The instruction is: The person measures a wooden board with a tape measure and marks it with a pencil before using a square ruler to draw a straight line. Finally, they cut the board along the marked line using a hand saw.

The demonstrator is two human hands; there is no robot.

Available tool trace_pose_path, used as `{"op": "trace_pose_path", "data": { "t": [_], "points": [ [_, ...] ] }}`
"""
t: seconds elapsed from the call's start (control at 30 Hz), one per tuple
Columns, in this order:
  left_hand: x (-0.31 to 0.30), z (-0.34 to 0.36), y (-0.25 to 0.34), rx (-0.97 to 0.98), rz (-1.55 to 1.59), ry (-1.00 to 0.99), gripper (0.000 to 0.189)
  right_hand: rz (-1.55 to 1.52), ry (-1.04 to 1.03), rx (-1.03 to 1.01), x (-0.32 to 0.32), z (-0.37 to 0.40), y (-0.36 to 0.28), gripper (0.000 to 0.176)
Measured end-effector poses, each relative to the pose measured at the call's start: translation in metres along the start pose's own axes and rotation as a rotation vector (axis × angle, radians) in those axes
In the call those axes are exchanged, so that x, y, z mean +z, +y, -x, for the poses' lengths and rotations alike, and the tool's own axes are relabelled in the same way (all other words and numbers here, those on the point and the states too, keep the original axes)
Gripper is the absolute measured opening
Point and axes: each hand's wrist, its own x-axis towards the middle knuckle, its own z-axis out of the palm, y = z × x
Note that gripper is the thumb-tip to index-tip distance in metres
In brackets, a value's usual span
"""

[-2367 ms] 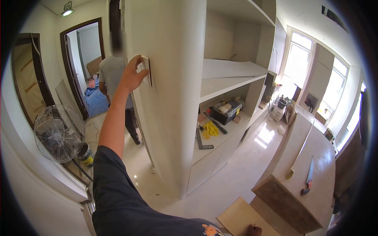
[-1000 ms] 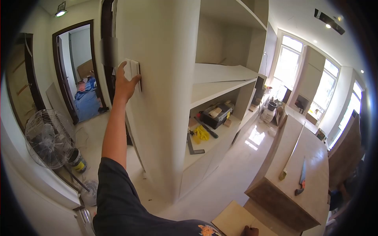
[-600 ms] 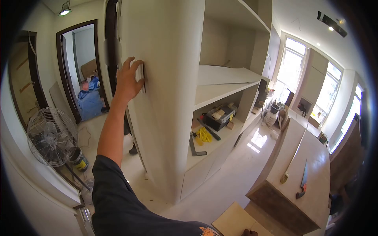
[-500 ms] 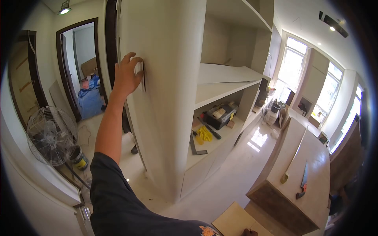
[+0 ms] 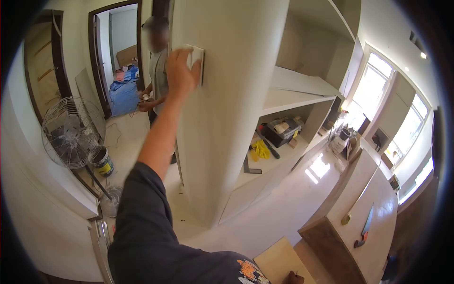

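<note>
My left hand [image 5: 181, 72] reaches up to the pale curved column [image 5: 227, 85], arm stretched out. Its fingers and thumb grip a flat white rectangular piece [image 5: 200, 64] by the sides, held against the column's surface. At the bottom edge of the view, my right hand [image 5: 295, 278] is partly cut off and in shadow. It has hold of the near edge of a flat tan board [image 5: 279, 258].
Beyond the column stands a person [image 5: 158, 61] holding something small. A wire fan [image 5: 71, 135] and a bucket [image 5: 101, 161] are at left. Shelves [image 5: 293, 102] hold a toolbox [image 5: 283, 130] and yellow gloves [image 5: 260, 149]. A handsaw [image 5: 365, 227] lies on the curved counter [image 5: 350, 203].
My view has shifted, so the column sits further right. The white piece in my left hand now shows its broad side. The person behind the column has come into view.
</note>
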Motion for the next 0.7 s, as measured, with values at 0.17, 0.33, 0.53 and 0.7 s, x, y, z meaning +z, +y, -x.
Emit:
{"op": "trace_pose_path", "data": {
  "t": [0.17, 0.33, 0.53, 0.7],
  "points": [
    [-0.025, 0.130, 0.065, -0.683, 0.377, -0.262, 0.035, -0.086, -0.028, -0.013, -0.010, 0.023, -0.019, 0.045],
    [-0.013, 0.134, 0.079, -0.708, 0.372, -0.271, 0.049, -0.029, 0.045, -0.156, 0.026, -0.042, 0.055, 0.044],
    [0.000, 0.111, 0.071, -0.751, 0.300, -0.296, 0.054, -0.115, 0.026, -0.065, 0.015, -0.004, 0.024, 0.044],
    [0.003, 0.108, 0.076, -0.781, 0.259, -0.275, 0.053, 0.038, 0.048, -0.036, -0.015, 0.045, -0.037, 0.045]
  ]
}}
